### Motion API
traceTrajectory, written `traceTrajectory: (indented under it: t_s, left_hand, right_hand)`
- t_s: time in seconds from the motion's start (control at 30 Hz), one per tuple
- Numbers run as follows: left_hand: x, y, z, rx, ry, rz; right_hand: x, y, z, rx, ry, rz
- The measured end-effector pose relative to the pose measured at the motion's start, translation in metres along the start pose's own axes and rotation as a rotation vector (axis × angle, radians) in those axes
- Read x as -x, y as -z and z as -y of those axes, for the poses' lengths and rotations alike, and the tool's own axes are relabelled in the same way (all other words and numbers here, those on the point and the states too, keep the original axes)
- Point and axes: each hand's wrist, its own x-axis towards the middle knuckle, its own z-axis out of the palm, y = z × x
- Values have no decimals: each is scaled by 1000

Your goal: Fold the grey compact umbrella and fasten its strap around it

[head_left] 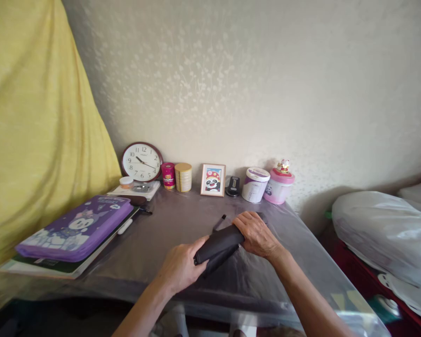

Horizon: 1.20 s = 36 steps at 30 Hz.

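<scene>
A long black pouch-like item (220,244) with a smooth, leather-like surface is held tilted just above the table between both hands. I cannot make out its exact kind. My left hand (184,264) grips its lower left end, with the thumb on top. Wrapped over its upper right end is my right hand (254,234), whose fingers hide that part. A narrow dark strip (220,222) sticks up behind the item; whether it is attached cannot be told. Part of a flat dark thing (262,216) shows just beyond my right hand.
The table (154,243) has a clear plastic cover. At left, a purple case (101,229) lies on books beside a white marker (125,226). Along the wall stand a clock (142,161), cans (183,178), a framed panda picture (213,180) and tubs (255,185). White bags (382,234) lie right.
</scene>
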Motion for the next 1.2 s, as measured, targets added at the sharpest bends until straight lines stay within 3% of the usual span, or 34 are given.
traceTrajectory:
  t_s: [0.23,0.33,0.4,0.5,0.6,0.7,0.9,1.2]
  left_hand:
    - [0,9,2,200,8,-96]
    - [0,13,5,263,45,-149]
    - [0,15,6,279,68,-187]
    - [0,18,7,303,76,-216]
    - [0,20,6,330,74,-244]
    - [0,22,5,354,67,-260]
    - [0,24,4,384,66,-243]
    - [-2,22,11,387,119,-254]
  right_hand:
    - [5,4,-11,-222,-7,-324]
    - [11,-3,-26,-419,-195,-558]
    - [15,-14,-38,-568,-354,-624]
    - [21,-40,-51,-767,-492,-450]
    - [25,-67,-54,-878,-470,-182]
    - [24,-86,-48,-1010,-445,-45]
    - [18,-93,-37,-1237,-447,-17]
    - [20,-75,-44,-1080,-404,-147]
